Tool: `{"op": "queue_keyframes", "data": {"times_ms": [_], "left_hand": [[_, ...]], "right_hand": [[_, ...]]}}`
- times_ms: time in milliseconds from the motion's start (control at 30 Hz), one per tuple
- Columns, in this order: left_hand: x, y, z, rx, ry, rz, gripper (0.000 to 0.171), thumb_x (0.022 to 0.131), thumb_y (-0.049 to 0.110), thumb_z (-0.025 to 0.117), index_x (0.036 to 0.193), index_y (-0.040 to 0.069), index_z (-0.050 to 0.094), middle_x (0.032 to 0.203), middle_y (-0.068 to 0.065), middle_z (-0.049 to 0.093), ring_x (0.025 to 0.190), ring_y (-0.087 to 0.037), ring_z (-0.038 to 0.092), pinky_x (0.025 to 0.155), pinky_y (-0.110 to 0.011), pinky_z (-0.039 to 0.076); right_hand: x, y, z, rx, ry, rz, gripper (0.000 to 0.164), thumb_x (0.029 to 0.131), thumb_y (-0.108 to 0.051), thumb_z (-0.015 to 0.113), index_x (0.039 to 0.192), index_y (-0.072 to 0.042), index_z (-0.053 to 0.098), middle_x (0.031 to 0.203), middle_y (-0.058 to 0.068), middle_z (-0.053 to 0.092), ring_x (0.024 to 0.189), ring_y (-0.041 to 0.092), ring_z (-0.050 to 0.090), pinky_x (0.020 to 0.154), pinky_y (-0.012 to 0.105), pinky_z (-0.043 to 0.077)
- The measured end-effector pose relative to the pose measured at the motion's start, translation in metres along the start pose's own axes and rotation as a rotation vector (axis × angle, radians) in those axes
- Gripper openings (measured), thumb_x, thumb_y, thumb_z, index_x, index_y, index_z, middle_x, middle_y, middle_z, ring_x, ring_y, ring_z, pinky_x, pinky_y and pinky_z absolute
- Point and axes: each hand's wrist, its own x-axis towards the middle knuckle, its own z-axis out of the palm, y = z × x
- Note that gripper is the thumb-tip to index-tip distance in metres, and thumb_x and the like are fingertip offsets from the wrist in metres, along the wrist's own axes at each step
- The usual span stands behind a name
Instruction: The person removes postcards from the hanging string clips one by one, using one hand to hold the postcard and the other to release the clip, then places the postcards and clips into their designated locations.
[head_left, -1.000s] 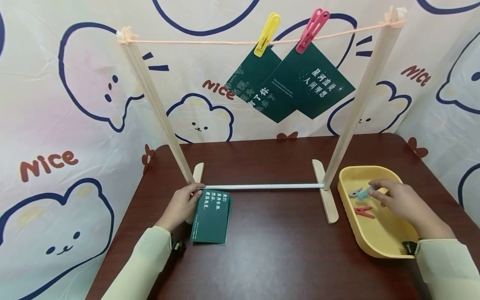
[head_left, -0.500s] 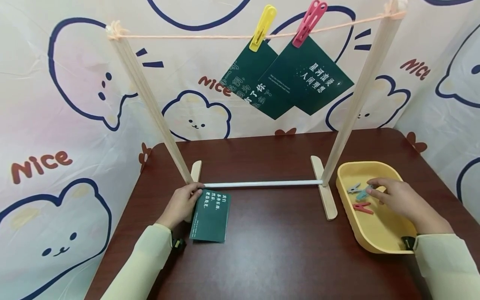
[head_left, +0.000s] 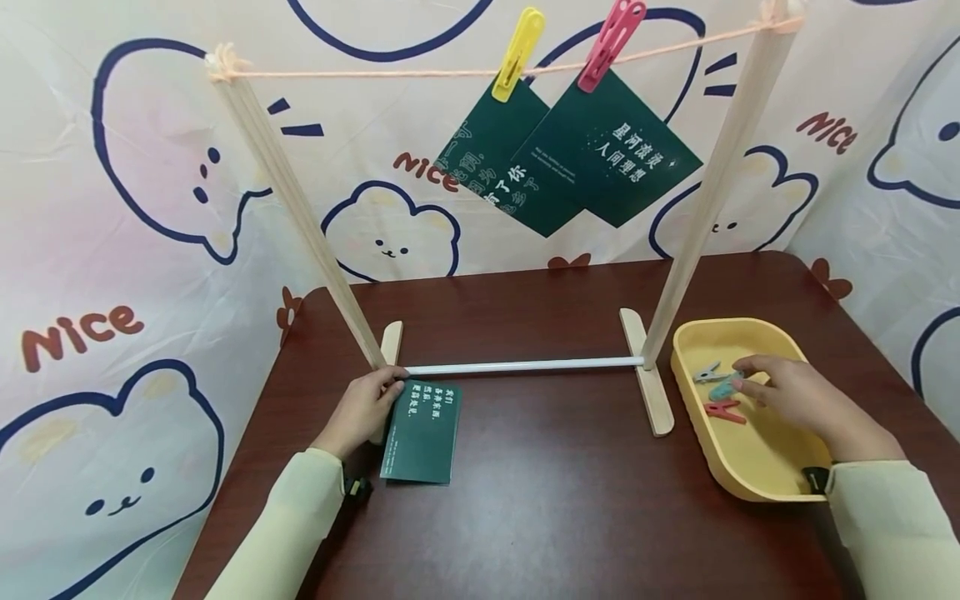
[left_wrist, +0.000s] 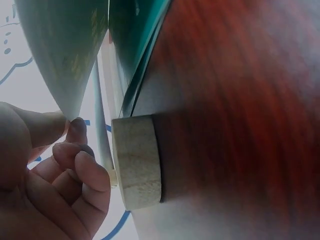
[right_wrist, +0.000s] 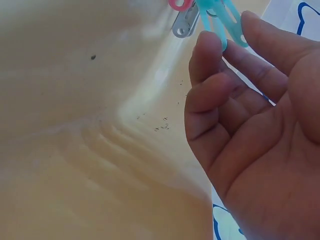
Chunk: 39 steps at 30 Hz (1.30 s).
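My left hand (head_left: 362,408) pinches the corner of a dark green card (head_left: 423,433) with white writing. In the left wrist view that card (left_wrist: 62,55) is lifted, with more green card (left_wrist: 135,40) beneath it, beside the wooden foot (left_wrist: 136,162). Inside the yellow tray (head_left: 708,467), my right hand (head_left: 798,404) holds a teal clothespin (head_left: 724,388) by its handles, between thumb and fingers (right_wrist: 206,55). A grey clothespin (head_left: 707,373) and a red one (head_left: 724,411) lie close by it.
A wooden frame carries a pink string (head_left: 360,74). Two green cards hang there from a yellow clothespin (head_left: 517,54) and a pink clothespin (head_left: 611,43). A white rod (head_left: 517,367) joins the frame's feet. Behind the brown table (head_left: 570,500) is a printed cloth (head_left: 150,333).
My left hand's card now covers the one below more fully. The right hand stays at the teal clothespin, which has turned slightly. The head view has shifted a little.
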Motion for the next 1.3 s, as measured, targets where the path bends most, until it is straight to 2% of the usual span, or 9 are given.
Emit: {"op": "queue_keyframes", "data": {"times_ms": [300, 533, 733, 1000, 1133, 1300], "left_hand": [[-0.004, 0.001, -0.003, 0.013, 0.023, -0.015, 0.023, 0.100, 0.016, 0.057, 0.122, 0.015, 0.064, 0.093, -0.005, 0.062, 0.071, -0.019, 0.053, 0.061, -0.033, 0.048], [-0.006, 0.007, -0.009, -0.002, 0.023, -0.034, 0.025, 0.100, 0.017, 0.058, 0.124, 0.016, 0.063, 0.096, -0.007, 0.063, 0.074, -0.021, 0.055, 0.061, -0.032, 0.050], [-0.003, 0.014, -0.022, 0.003, 0.040, 0.026, 0.026, 0.100, 0.017, 0.057, 0.125, 0.012, 0.063, 0.091, -0.008, 0.063, 0.067, -0.020, 0.052, 0.055, -0.032, 0.048], [0.004, 0.035, -0.045, 0.044, 0.073, 0.099, 0.026, 0.100, 0.017, 0.057, 0.125, 0.015, 0.062, 0.097, -0.006, 0.064, 0.075, -0.021, 0.055, 0.062, -0.034, 0.049], [0.008, 0.045, -0.055, 0.041, 0.088, 0.136, 0.027, 0.100, 0.017, 0.057, 0.127, 0.013, 0.061, 0.103, -0.007, 0.064, 0.077, -0.022, 0.056, 0.063, -0.035, 0.051], [0.013, 0.055, -0.064, 0.041, 0.089, 0.180, 0.028, 0.101, 0.020, 0.056, 0.126, 0.012, 0.062, 0.111, -0.007, 0.064, 0.085, -0.023, 0.058, 0.075, -0.040, 0.054]], "right_hand": [[-0.001, -0.001, -0.003, -0.029, 0.027, -0.016, 0.052, 0.098, -0.035, 0.059, 0.127, 0.008, 0.054, 0.113, 0.025, 0.062, 0.087, 0.029, 0.062, 0.070, 0.045, 0.048], [-0.003, -0.005, -0.007, -0.040, 0.044, -0.025, 0.052, 0.098, -0.035, 0.060, 0.127, 0.007, 0.055, 0.111, 0.025, 0.063, 0.086, 0.029, 0.063, 0.069, 0.044, 0.049], [-0.004, -0.010, -0.011, -0.040, 0.058, -0.013, 0.054, 0.099, -0.038, 0.057, 0.129, 0.007, 0.053, 0.118, 0.028, 0.059, 0.090, 0.034, 0.062, 0.071, 0.047, 0.049], [-0.006, -0.018, -0.022, -0.053, 0.107, -0.013, 0.053, 0.099, -0.039, 0.056, 0.129, 0.005, 0.053, 0.115, 0.029, 0.059, 0.079, 0.024, 0.063, 0.069, 0.046, 0.048], [-0.005, -0.023, -0.030, -0.062, 0.097, 0.015, 0.058, 0.099, -0.043, 0.054, 0.132, 0.004, 0.051, 0.122, 0.031, 0.055, 0.082, 0.026, 0.063, 0.071, 0.048, 0.050], [-0.007, -0.031, -0.040, -0.065, 0.095, 0.032, 0.061, 0.099, -0.046, 0.052, 0.134, 0.004, 0.049, 0.122, 0.030, 0.054, 0.084, 0.028, 0.062, 0.073, 0.048, 0.050]]}}
